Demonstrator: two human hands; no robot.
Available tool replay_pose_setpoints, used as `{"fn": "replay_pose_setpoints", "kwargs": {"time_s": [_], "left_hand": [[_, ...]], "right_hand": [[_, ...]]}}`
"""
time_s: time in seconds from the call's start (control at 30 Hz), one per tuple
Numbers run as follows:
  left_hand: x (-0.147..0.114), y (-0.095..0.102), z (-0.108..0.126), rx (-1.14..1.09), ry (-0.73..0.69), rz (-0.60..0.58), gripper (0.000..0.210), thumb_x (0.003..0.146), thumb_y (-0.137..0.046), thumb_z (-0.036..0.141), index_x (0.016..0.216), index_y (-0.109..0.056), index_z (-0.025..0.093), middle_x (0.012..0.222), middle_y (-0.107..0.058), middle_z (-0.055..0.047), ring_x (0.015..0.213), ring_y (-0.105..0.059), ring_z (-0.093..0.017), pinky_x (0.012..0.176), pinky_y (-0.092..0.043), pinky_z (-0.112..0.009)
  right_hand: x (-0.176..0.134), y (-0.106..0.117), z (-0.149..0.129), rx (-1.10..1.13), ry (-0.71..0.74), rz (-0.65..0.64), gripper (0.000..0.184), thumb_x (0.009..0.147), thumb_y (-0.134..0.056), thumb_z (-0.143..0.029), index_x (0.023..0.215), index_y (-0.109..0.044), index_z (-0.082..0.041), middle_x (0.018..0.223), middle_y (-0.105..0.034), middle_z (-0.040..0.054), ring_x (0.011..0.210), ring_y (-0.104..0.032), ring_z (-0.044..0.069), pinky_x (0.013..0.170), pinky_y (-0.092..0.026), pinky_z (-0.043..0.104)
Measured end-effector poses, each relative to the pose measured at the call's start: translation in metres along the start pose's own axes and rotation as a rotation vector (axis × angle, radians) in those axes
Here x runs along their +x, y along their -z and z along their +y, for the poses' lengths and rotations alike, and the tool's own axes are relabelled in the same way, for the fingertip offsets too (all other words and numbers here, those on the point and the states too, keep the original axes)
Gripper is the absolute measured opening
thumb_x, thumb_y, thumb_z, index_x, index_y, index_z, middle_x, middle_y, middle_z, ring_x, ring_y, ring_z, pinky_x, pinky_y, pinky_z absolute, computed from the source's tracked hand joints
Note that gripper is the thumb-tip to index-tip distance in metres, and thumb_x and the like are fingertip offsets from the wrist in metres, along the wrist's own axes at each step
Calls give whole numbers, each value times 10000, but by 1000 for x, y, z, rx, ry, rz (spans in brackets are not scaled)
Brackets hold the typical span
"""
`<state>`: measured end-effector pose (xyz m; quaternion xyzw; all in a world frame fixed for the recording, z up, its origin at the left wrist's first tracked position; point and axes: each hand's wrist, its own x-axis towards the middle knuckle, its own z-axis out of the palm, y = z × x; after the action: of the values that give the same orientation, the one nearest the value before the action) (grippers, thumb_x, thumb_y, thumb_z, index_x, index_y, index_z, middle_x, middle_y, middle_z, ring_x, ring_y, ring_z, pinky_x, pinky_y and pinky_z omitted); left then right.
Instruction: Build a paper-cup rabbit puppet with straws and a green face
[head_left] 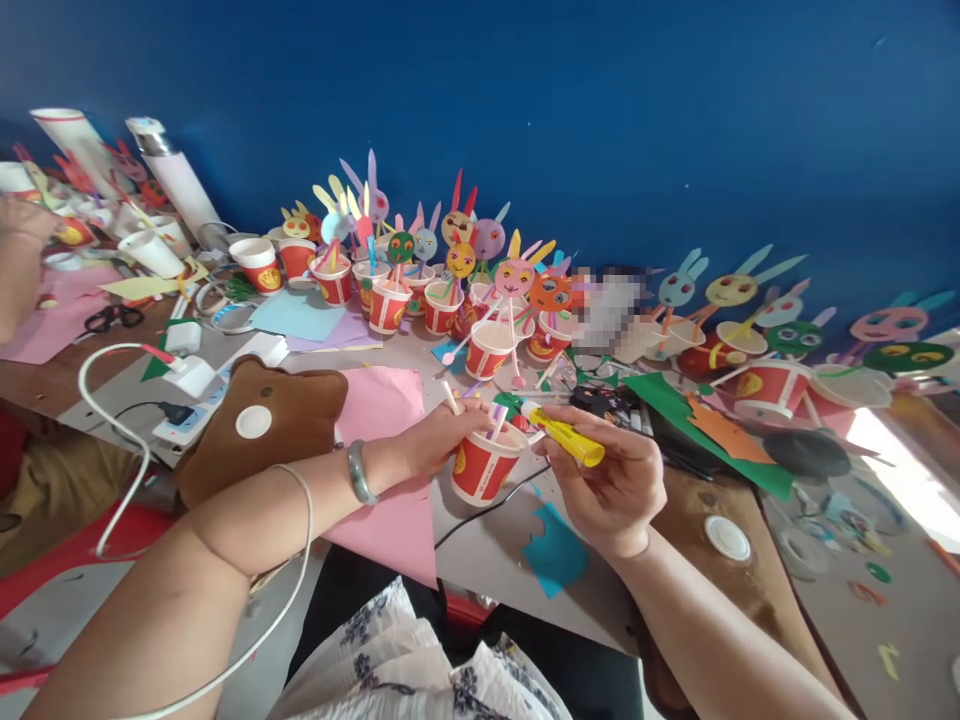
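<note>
White floral-print fabric (420,660) is lying closest to us, just below the table edge, and above it we are reaching both forearms toward the red paper cup with a white rim (484,462), which we take as our landmark. Our left hand (439,435) is wrapping the cup's left side and steadying it on the grey tabletop (487,550), fingers closed around the wall. Our right hand (611,480), just right of the cup, is pinching a yellow glue stick with a white cap end (562,432) between thumb and fingers, its tip pointing at the cup's rim, where thin pink and white sticks (496,420) are poking up.

We judge that the light cup could tip if the glue stick presses sideways, and glue could smear onto our left fingers, which are sitting right at the rim.

Behind the cup, rows of red cups with paper rabbit faces (457,270) are crowding the table. Just left of the cup a pink paper sheet (382,460) is lying under our left wrist, and further left a brown bear-shaped pad (262,420). A black cable (487,510) is running beneath the cup's base, where it could snag. Green and orange paper scraps (712,425) are lying to the right.
</note>
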<state>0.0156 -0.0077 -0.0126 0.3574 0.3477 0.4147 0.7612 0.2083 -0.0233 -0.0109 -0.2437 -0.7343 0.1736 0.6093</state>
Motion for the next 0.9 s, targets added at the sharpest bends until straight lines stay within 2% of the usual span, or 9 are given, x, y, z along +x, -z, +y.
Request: {"fn": "replay_pose_setpoints", "kwargs": {"time_s": [0.17, 0.33, 0.57, 0.73, 0.9], "left_hand": [[-6, -2, 7, 10, 94, -20, 287, 671, -827, 298, 781, -618, 134, 694, -655, -8, 612, -607, -102, 608, -436, -225], [-11, -4, 10, 37, 97, -24, 308, 677, -838, 313, 831, -635, 142, 702, -647, -2, 611, -600, -97, 602, -417, -225], [-17, -3, 7, 138, 5, -27, 247, 756, -777, 357, 817, -657, 150, 749, -634, -3, 676, -596, -105, 656, -444, -243], [-18, -2, 6, 240, -75, -23, 238, 795, -733, 381, 818, -668, 153, 824, -639, -22, 785, -591, -136, 711, -454, -255], [-19, -4, 7, 305, -116, -45, 257, 808, -693, 386, 733, -612, 154, 758, -560, 5, 719, -496, -107, 665, -408, -234]], "right_hand": [[-6, 3, 1, -58, 31, -104, 528, 836, -699, -10, 1271, -504, -236, 1171, -764, 110, 1063, -754, 248, 834, -661, 422], [-1, 4, -3, -218, 122, -209, 486, 832, -720, -61, 1236, -519, -242, 1158, -772, 140, 973, -769, 256, 749, -646, 405], [0, 2, -8, -340, 213, -265, 543, 841, -696, -59, 1313, -507, -248, 1182, -765, 135, 1000, -756, 254, 749, -645, 398], [-6, 1, -3, -358, 309, -306, 627, 820, -683, -25, 1387, -483, -205, 1230, -735, 184, 1068, -733, 280, 787, -646, 434], [-7, -1, -3, -384, 331, -306, 677, 810, -679, -11, 1426, -457, -183, 1218, -732, 199, 1042, -734, 276, 781, -643, 435]]}}
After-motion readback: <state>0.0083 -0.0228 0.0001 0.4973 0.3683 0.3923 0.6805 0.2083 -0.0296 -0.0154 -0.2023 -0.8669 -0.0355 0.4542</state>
